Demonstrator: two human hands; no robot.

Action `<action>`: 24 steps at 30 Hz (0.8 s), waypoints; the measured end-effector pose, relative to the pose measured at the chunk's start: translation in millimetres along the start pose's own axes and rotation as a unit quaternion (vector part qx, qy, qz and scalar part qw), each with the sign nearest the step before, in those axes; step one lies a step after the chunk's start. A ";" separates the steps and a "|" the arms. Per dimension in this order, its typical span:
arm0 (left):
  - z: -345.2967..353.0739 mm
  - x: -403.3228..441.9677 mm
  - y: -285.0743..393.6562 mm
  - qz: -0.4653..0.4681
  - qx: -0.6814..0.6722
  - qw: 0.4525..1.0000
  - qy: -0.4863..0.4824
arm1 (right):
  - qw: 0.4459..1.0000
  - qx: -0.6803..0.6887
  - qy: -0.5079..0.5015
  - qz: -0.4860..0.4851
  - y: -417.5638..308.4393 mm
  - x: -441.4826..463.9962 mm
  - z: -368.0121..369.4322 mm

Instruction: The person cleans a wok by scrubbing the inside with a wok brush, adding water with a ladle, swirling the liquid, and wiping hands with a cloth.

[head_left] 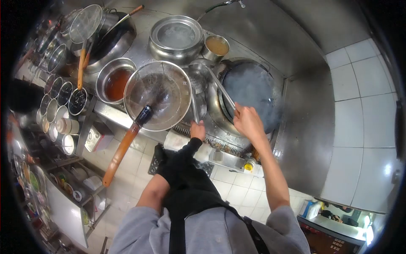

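Landmark: the wok point(243, 78), dark inside, steam or smoke over it, contents not readable. Right hand point(248, 122) over the wok's near side, grip clenched round the metal handle of a long ladle point(201, 63); handle slants away, ladle head up on the wok's far left. Left hand point(197, 130) left of the wok, nearer the body, grip closed on a steel handle; looks like the perforated skimmer's point(196, 80), join hard to make out. Skimmer head just left of the wok, right by the ladle head; can't tell if they touch. Big mesh strainer point(171, 111) farther left of the wok, wooden handle point(122, 154) pointing bodyward. Pot of reddish liquid point(103, 80) left of the wok, past the strainer. Large steel pot point(173, 54), cloudy liquid, beyond and left of the wok; small steel container point(215, 56), brownish liquid, between that pot and the wok, on the desk point(143, 46). White cloth point(185, 142) left of the wok, near side. Yellow-capped bottle point(249, 165) on the wok's near side, by the right forearm.
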State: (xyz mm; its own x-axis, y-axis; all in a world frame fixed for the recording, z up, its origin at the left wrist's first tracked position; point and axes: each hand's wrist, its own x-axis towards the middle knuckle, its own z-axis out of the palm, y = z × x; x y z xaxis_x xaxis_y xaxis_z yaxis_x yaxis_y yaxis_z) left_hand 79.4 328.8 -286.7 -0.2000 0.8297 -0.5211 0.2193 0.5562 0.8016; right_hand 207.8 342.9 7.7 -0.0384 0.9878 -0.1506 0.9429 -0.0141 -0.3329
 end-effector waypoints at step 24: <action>9.9 10.2 -11.7 0.050 -0.026 0.997 0.048 | 0.378 0.882 -0.193 0.204 -39.4 225.5 60.0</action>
State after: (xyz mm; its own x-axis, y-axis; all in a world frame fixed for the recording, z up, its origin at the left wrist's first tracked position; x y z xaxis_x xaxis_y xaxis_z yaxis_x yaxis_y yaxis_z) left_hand 84.3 331.3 -304.3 -0.2701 0.8714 -0.4095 0.1925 0.4656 0.8638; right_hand 142.1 556.9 -69.0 -0.3747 0.7569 -0.5354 -0.7788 -0.5703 -0.2612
